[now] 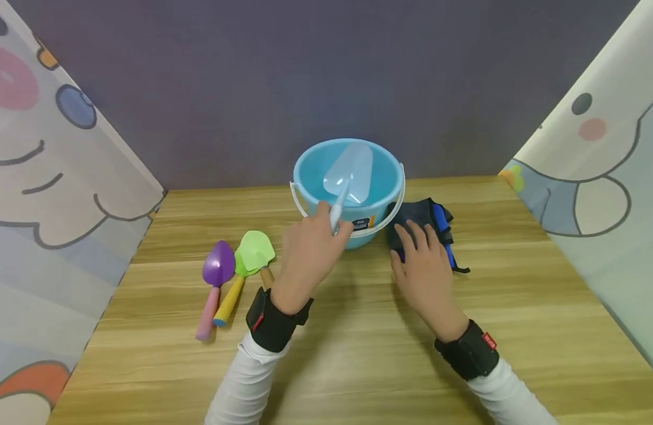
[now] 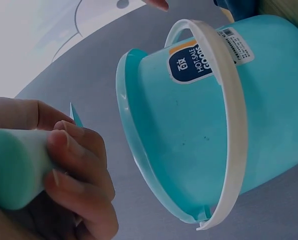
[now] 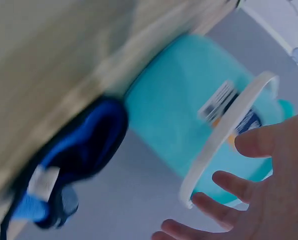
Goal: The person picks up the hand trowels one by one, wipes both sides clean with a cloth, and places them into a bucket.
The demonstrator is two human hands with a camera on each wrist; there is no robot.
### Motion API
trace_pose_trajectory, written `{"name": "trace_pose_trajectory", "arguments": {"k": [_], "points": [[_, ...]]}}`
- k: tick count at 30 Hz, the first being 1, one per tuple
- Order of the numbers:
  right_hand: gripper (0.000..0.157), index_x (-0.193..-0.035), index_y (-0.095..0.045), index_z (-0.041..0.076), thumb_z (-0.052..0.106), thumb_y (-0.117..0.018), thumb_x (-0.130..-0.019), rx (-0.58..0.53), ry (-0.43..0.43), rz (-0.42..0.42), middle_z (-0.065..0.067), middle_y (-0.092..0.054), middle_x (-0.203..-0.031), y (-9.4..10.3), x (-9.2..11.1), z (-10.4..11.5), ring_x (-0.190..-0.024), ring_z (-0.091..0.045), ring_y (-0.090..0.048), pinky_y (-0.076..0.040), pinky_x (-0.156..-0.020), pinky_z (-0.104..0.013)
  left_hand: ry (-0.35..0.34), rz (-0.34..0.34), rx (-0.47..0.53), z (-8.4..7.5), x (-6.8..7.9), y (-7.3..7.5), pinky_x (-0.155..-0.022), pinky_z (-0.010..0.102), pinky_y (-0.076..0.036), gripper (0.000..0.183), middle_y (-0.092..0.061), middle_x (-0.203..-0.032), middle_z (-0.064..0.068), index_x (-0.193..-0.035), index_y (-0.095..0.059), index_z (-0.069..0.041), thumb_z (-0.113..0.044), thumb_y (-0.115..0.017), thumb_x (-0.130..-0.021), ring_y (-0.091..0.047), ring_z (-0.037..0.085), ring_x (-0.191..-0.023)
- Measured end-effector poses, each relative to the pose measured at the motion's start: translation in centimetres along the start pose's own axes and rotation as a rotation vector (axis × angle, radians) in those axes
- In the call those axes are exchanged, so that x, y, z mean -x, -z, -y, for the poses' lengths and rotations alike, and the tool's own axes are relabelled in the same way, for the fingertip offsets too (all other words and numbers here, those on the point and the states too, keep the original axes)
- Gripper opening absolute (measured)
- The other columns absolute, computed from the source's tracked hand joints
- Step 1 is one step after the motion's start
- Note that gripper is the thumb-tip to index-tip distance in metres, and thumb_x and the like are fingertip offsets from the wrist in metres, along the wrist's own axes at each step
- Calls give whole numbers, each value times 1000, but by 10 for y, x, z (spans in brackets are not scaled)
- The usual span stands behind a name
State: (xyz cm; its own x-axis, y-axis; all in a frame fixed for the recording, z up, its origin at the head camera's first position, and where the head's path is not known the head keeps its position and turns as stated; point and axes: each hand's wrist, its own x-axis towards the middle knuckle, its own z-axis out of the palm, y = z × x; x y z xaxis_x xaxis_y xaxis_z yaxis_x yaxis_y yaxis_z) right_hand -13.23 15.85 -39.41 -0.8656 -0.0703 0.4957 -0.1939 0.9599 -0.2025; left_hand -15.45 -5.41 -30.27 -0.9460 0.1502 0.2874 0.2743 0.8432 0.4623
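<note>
My left hand [image 1: 313,251] grips the handle of a toy sand shovel with its fingers curled round it. The pale blue shovel blade [image 1: 355,168] overlaps the mouth of the light blue bucket [image 1: 312,168] in the head view. Up close in the left wrist view, the shovel handle [image 2: 34,150] ends in mint green. My right hand [image 1: 424,274], fingers loosely spread and holding nothing, hovers by a folded black-and-blue fabric item [image 1: 414,215]. In the right wrist view that fabric item [image 3: 96,130] shows a blue-lined opening and a white label.
Left of the bucket lie a purple shovel [image 1: 218,265] with a pink handle and green-bladed shovels [image 1: 256,249], one partly behind my left hand. The bucket's white carrying handle [image 1: 399,206] hangs down in front. A dark panel [image 1: 252,88] stands behind the wooden table [image 1: 358,366].
</note>
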Motion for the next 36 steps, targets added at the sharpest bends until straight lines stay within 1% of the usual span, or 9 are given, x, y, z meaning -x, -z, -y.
{"name": "trace_pose_trajectory", "arguments": {"k": [4,8,13,18,21,24,28,32,36], "points": [[52,-146,-50,5,24,-63,-99,10,-34,8,-26,-47,-149,-5,-19,-24,-135,-58,-43,-44,-101,-71,7,9,2,-3,-3,1,-43,31,-32,24,-49,-61,0,-90,-52,-12,-35,-46,-93,-46,18,-48],[57,-150,-44,5,30,-59,-102,-4,-93,71,-32,-39,-153,-16,-38,-47,-134,-66,-38,-39,-100,-77,0,7,2,-7,-5,2,-42,30,-31,24,-47,-61,0,-89,-51,-11,-34,-48,-94,-44,17,-47],[67,-155,-35,6,44,-53,-103,8,-200,213,-36,-30,-156,-30,-54,-65,-132,-71,-35,-34,-100,-80,8,16,-5,-10,-9,2,-42,30,-31,25,-46,-62,0,-88,-51,-11,-35,-48,-94,-45,18,-48],[80,-159,-27,7,55,-51,-100,-3,-299,368,-39,-19,-159,-42,-62,-71,-133,-75,-27,-28,-103,-82,31,28,0,-12,-12,1,-43,31,-34,25,-49,-65,1,-89,-52,-12,-36,-49,-93,-49,20,-50],[86,-160,-25,6,59,-52,-97,13,-325,432,-39,-17,-160,-48,-65,-74,-132,-75,-29,-30,-102,-82,42,29,-1,-12,-13,1,-44,33,-35,26,-49,-65,2,-90,-51,-12,-37,-48,-93,-49,20,-52],[87,-158,-29,4,58,-56,-96,23,-315,474,-38,-21,-159,-50,-65,-77,-129,-74,-33,-32,-101,-81,49,31,-4,-12,-14,0,-44,34,-36,27,-49,-66,3,-91,-51,-11,-38,-47,-93,-49,21,-52],[83,-155,-35,2,55,-59,-96,44,-266,511,-38,-29,-155,-49,-66,-78,-127,-72,-36,-35,-101,-79,57,35,-6,-11,-13,0,-45,33,-36,26,-50,-66,3,-91,-51,-11,-37,-48,-94,-50,21,-52],[75,-152,-40,0,47,-62,-97,56,-216,505,-38,-34,-151,-47,-67,-76,-124,-73,-40,-38,-100,-78,64,38,-7,-9,-13,-1,-45,33,-36,26,-50,-66,2,-90,-52,-11,-36,-48,-93,-49,20,-52],[62,-146,-46,-3,30,-67,-97,39,-167,463,-38,-41,-146,-48,-70,-78,-114,-72,-48,-43,-94,-76,71,40,0,-7,-13,0,-45,31,-35,26,-49,-65,2,-91,-52,-10,-35,-48,-93,-48,19,-52]]}}
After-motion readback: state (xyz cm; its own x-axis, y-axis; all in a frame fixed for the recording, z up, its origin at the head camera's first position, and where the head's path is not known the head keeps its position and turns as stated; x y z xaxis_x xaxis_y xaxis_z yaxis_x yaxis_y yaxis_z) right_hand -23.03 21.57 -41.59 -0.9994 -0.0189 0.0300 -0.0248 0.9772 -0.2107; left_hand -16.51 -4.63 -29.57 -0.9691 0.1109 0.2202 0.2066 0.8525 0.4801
